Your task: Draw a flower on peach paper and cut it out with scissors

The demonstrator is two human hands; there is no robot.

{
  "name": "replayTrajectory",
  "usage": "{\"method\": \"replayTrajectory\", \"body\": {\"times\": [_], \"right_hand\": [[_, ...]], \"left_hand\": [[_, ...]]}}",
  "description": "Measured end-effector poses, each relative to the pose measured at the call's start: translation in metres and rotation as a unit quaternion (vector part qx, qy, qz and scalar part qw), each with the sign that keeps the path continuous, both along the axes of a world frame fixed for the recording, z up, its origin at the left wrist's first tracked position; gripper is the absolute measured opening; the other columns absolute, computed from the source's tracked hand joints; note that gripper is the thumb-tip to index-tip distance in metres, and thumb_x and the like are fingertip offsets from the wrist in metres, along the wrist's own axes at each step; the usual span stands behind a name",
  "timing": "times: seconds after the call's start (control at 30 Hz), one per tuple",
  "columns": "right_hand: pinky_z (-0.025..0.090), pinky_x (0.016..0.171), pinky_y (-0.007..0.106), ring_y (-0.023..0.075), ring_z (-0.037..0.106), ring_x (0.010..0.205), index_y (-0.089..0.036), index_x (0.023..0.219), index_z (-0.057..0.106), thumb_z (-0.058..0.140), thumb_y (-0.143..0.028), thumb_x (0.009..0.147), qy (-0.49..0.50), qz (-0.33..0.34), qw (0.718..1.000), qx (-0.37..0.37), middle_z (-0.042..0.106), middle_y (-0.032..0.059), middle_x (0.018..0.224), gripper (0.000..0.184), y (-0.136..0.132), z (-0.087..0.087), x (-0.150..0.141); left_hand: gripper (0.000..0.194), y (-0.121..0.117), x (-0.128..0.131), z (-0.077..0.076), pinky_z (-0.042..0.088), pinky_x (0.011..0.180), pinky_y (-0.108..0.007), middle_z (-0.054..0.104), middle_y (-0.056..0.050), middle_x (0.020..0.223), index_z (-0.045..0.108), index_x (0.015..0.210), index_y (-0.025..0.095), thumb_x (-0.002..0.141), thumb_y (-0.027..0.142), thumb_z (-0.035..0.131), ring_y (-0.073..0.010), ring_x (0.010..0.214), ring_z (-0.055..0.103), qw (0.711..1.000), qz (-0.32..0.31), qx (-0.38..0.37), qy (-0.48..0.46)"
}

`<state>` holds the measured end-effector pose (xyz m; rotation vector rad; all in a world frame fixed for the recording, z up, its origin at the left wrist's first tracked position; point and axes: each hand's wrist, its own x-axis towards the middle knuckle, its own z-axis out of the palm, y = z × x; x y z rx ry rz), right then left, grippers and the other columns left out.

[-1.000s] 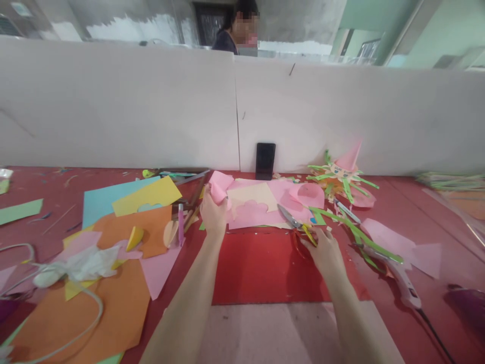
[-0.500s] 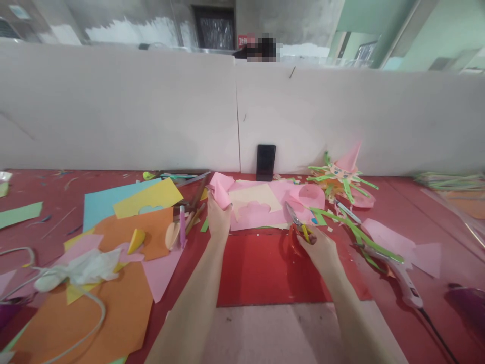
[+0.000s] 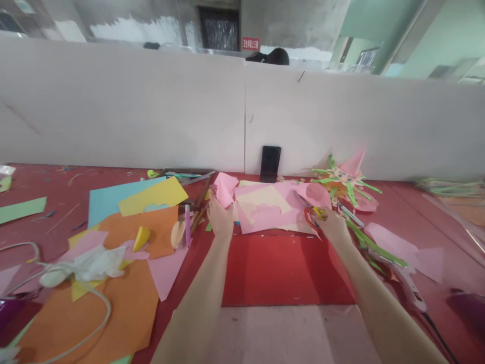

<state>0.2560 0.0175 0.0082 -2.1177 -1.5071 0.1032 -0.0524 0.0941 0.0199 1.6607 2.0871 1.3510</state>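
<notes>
My left hand (image 3: 221, 217) is closed round a pink paper cone (image 3: 225, 190), held upright near the back of the work area. My right hand (image 3: 334, 226) grips scissors (image 3: 306, 204) by their handles, which show yellow and red; the blades point left and away from me, over the pink paper. Between my hands lie pink paper sheets (image 3: 280, 192) and a cream sheet with a scalloped cutout (image 3: 252, 203). A curled pink paper strip (image 3: 315, 195) lies just beyond the scissors. The fingertips of my right hand are partly hidden.
A red board (image 3: 280, 270) lies in front of me. On the right are a glue gun (image 3: 411, 288) and a green-legged paper figure with a pink cone hat (image 3: 351, 164). A phone (image 3: 270, 164) leans on the white partition (image 3: 151, 106). Orange paper (image 3: 109, 313) and a cable lie left.
My right hand has moved forward and to the right with the scissors, off the red board to the paper sheets. My left hand keeps hold of the pink cone. The view has shifted slightly.
</notes>
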Motion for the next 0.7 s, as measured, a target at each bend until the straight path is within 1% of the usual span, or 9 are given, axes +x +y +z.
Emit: {"method": "replayTrajectory", "body": {"times": [0.13, 0.23, 0.3, 0.37, 0.43, 0.5, 0.57, 0.6, 0.7], "right_hand": [[0.041, 0.069, 0.028, 0.0199, 0.059, 0.078, -0.017, 0.097, 0.061, 0.054, -0.032, 0.076, -0.013, -0.022, 0.999, 0.019, 0.066, 0.0075, 0.081, 0.027, 0.005, -0.002, 0.008], [0.041, 0.073, 0.029, 0.0205, 0.058, 0.083, -0.016, 0.099, 0.060, 0.053, -0.030, 0.077, -0.016, -0.038, 0.999, 0.020, 0.065, 0.0084, 0.086, 0.027, 0.007, -0.002, 0.009], [0.041, 0.073, 0.030, 0.0214, 0.058, 0.084, -0.016, 0.100, 0.059, 0.052, -0.032, 0.078, -0.024, -0.056, 0.998, 0.002, 0.064, 0.0091, 0.088, 0.028, 0.008, -0.002, 0.010], [0.041, 0.071, 0.031, 0.0226, 0.057, 0.084, -0.015, 0.101, 0.059, 0.051, -0.033, 0.079, -0.045, -0.076, 0.996, -0.028, 0.063, 0.0105, 0.089, 0.029, 0.009, -0.001, 0.010], [0.041, 0.071, 0.034, 0.0248, 0.056, 0.086, -0.014, 0.102, 0.059, 0.049, -0.033, 0.080, -0.081, -0.087, 0.991, -0.054, 0.061, 0.0137, 0.093, 0.031, 0.009, 0.000, 0.008], [0.039, 0.074, 0.039, 0.0287, 0.054, 0.092, -0.013, 0.100, 0.061, 0.048, -0.033, 0.080, -0.123, -0.090, 0.986, -0.063, 0.059, 0.0170, 0.098, 0.031, 0.008, 0.003, 0.003], [0.037, 0.079, 0.044, 0.0321, 0.051, 0.096, -0.014, 0.096, 0.063, 0.047, -0.033, 0.080, -0.152, -0.094, 0.982, -0.054, 0.058, 0.0180, 0.099, 0.030, 0.006, 0.006, -0.004], [0.036, 0.080, 0.045, 0.0321, 0.051, 0.097, -0.014, 0.095, 0.064, 0.047, -0.030, 0.080, -0.154, -0.093, 0.983, -0.043, 0.057, 0.0175, 0.100, 0.028, 0.004, 0.008, -0.009], [0.038, 0.079, 0.041, 0.0280, 0.051, 0.094, -0.016, 0.091, 0.064, 0.043, -0.023, 0.078, -0.114, -0.070, 0.991, 0.004, 0.057, 0.0153, 0.100, 0.026, -0.002, 0.005, -0.029]], "left_hand": [[0.081, 0.000, -0.001, -0.001, 0.031, 0.101, -0.044, 0.045, -0.021, 0.130, 0.021, 0.136, 0.008, 0.067, 0.019, 0.062, -0.0315, 0.121, 0.042, 0.999, 0.023, -0.003, 0.022], [0.084, -0.001, 0.000, -0.001, 0.029, 0.102, -0.044, 0.038, -0.022, 0.134, 0.019, 0.137, 0.010, 0.067, 0.025, 0.063, -0.0319, 0.124, 0.037, 0.998, 0.034, 0.042, 0.028], [0.087, -0.002, 0.001, 0.000, 0.025, 0.105, -0.044, 0.031, -0.021, 0.139, 0.016, 0.138, 0.012, 0.068, 0.031, 0.064, -0.0314, 0.128, 0.030, 0.995, 0.039, 0.083, 0.029], [0.088, -0.003, 0.002, 0.001, 0.022, 0.106, -0.044, 0.027, -0.020, 0.141, 0.014, 0.138, 0.014, 0.069, 0.035, 0.063, -0.0309, 0.130, 0.026, 0.993, 0.038, 0.107, 0.032], [0.088, -0.003, 0.002, 0.001, 0.021, 0.106, -0.045, 0.026, -0.020, 0.141, 0.013, 0.138, 0.015, 0.069, 0.038, 0.062, -0.0307, 0.130, 0.025, 0.993, 0.030, 0.106, 0.030], [0.087, -0.004, 0.002, 0.003, 0.021, 0.106, -0.045, 0.026, -0.021, 0.141, 0.014, 0.138, 0.014, 0.070, 0.039, 0.062, -0.0308, 0.130, 0.025, 0.995, 0.022, 0.098, 0.025], [0.084, -0.006, 0.003, 0.006, 0.019, 0.107, -0.045, 0.025, -0.021, 0.141, 0.015, 0.138, 0.012, 0.072, 0.039, 0.060, -0.0304, 0.132, 0.022, 0.994, 0.021, 0.102, 0.022], [0.083, -0.008, 0.004, 0.009, 0.018, 0.107, -0.045, 0.023, -0.021, 0.142, 0.015, 0.138, 0.012, 0.073, 0.038, 0.059, -0.0299, 0.133, 0.020, 0.993, 0.020, 0.110, 0.024], [0.074, -0.014, 0.010, 0.019, 0.016, 0.109, -0.044, 0.018, -0.018, 0.145, 0.017, 0.137, 0.013, 0.077, 0.036, 0.054, -0.0274, 0.135, 0.014, 0.988, 0.001, 0.147, 0.047]]}}
